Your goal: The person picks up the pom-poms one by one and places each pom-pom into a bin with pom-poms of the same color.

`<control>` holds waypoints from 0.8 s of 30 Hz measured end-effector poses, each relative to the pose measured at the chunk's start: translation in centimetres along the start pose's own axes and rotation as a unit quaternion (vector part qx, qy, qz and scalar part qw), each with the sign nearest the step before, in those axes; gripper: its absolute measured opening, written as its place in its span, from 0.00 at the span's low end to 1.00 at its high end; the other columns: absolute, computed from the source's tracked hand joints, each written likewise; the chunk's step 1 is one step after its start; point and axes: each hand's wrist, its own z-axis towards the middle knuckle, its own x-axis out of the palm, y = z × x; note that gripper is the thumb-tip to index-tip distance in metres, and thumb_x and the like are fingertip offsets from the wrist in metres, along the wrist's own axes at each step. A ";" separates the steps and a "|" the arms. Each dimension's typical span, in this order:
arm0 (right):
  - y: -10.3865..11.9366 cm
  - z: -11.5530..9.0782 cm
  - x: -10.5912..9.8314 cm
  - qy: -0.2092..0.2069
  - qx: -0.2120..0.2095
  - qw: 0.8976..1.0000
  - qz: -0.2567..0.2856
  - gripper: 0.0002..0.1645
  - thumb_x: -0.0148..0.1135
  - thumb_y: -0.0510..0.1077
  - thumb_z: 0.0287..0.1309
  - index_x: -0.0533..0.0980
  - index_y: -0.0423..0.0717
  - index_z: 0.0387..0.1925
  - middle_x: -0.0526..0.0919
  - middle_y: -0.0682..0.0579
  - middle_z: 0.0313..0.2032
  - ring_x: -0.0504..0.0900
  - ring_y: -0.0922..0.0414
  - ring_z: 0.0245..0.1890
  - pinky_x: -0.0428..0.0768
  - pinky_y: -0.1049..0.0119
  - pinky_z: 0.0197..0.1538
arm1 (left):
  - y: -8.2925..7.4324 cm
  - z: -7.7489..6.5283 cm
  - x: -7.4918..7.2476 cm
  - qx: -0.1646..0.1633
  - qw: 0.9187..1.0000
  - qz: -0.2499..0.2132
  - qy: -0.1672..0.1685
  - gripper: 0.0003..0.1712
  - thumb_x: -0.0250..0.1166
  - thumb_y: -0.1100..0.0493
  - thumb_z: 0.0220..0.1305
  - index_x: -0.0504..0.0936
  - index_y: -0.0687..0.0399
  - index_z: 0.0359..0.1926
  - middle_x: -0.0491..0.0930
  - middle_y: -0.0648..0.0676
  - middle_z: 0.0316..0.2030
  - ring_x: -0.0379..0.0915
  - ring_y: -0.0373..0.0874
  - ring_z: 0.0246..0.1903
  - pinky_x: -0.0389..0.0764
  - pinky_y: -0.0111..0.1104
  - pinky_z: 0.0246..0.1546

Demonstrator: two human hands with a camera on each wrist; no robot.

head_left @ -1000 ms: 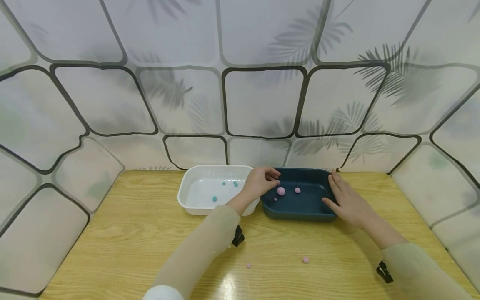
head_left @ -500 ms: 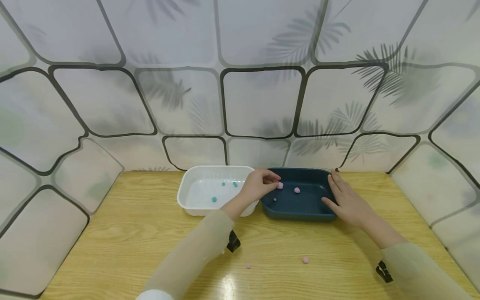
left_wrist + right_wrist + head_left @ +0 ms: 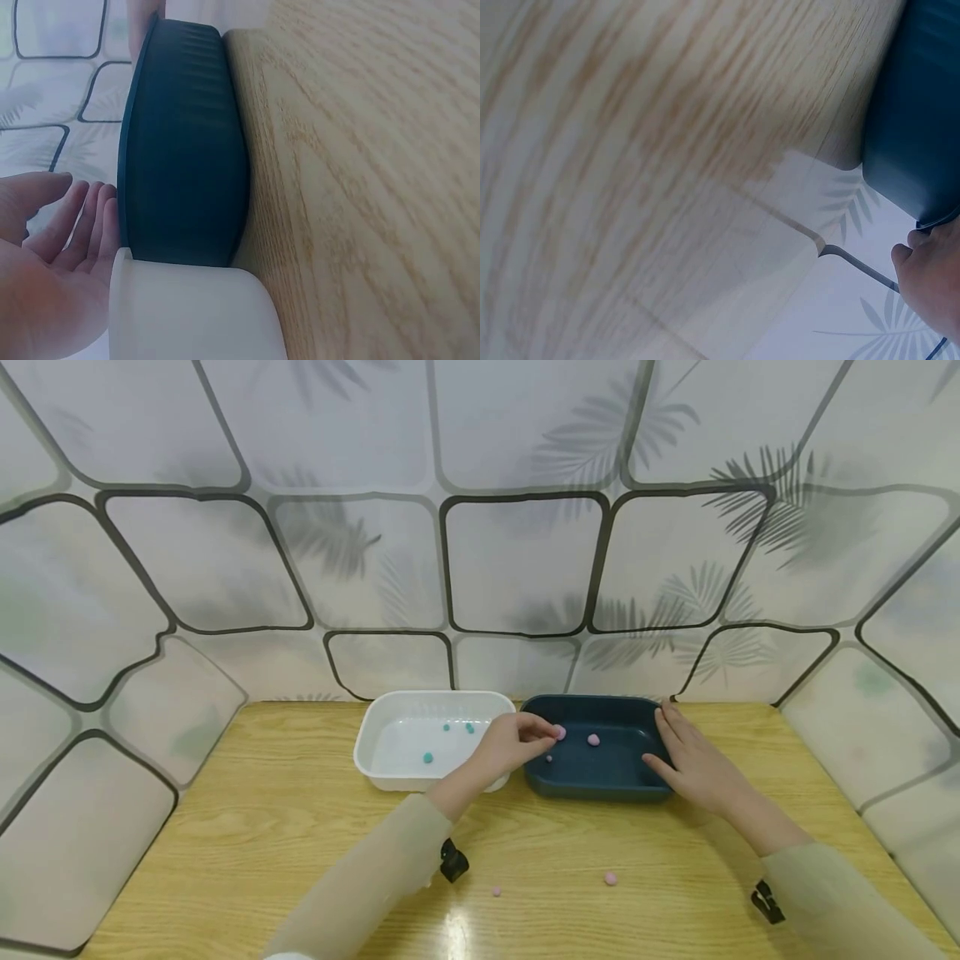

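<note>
My left hand reaches over the right edge of the white tray to the left end of the dark blue tray. Its thumb and fingertips pinch a pink ball, partly hidden by the fingers. Another pink ball and a tiny pink one lie in the blue tray. My right hand rests on that tray's right rim with straight fingers and the thumb spread apart. In the left wrist view the left hand is beside the rims; the ball is hidden there.
A teal ball and smaller teal pieces lie in the white tray. On the wooden table in front are a pink ball and a smaller one. A patterned backdrop rises behind the trays.
The left hand has come down and slightly toward me, its fingertips closing at the larger pink ball. That ball has shifted slightly toward the backdrop. The right hand has stayed put.
</note>
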 end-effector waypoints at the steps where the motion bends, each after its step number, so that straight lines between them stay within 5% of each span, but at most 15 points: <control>1: 0.0 0.0 0.0 0.000 0.000 1.000 -0.001 0.54 0.56 0.57 0.80 0.42 0.26 0.82 0.39 0.27 0.83 0.43 0.30 0.84 0.55 0.30 0.79 | 0.0 -0.2 0.0 0.000 1.000 -0.005 0.003 0.12 0.68 0.63 0.74 0.89 0.64 0.54 0.89 0.61 0.53 0.88 0.55 0.48 0.87 0.27 0.45; 7: 0.0 0.0 0.0 0.003 0.002 1.000 -0.001 0.54 0.56 0.57 0.80 0.42 0.26 0.82 0.38 0.27 0.83 0.42 0.31 0.84 0.54 0.30 0.80 | 0.1 -1.1 -0.1 0.012 1.000 -0.013 0.017 0.11 0.68 0.65 0.73 0.89 0.66 0.51 0.90 0.64 0.49 0.88 0.58 0.47 0.86 0.24 0.44; 16: -0.2 0.2 0.1 0.003 0.004 1.000 -0.005 0.54 0.55 0.58 0.80 0.42 0.27 0.82 0.39 0.27 0.83 0.42 0.31 0.84 0.54 0.30 0.80 | 0.5 -2.7 -0.5 0.002 1.000 -0.010 0.029 0.09 0.67 0.64 0.74 0.90 0.63 0.50 0.91 0.63 0.47 0.87 0.43 0.40 0.81 0.21 0.38; 24: -0.3 0.2 0.2 0.001 0.004 1.000 -0.010 0.55 0.56 0.58 0.79 0.41 0.27 0.82 0.39 0.27 0.83 0.43 0.31 0.84 0.55 0.30 0.80 | 0.6 -4.7 -1.2 0.003 0.999 -0.029 0.046 0.12 0.66 0.64 0.74 0.88 0.68 0.51 0.90 0.67 0.47 0.87 0.61 0.46 0.81 0.22 0.38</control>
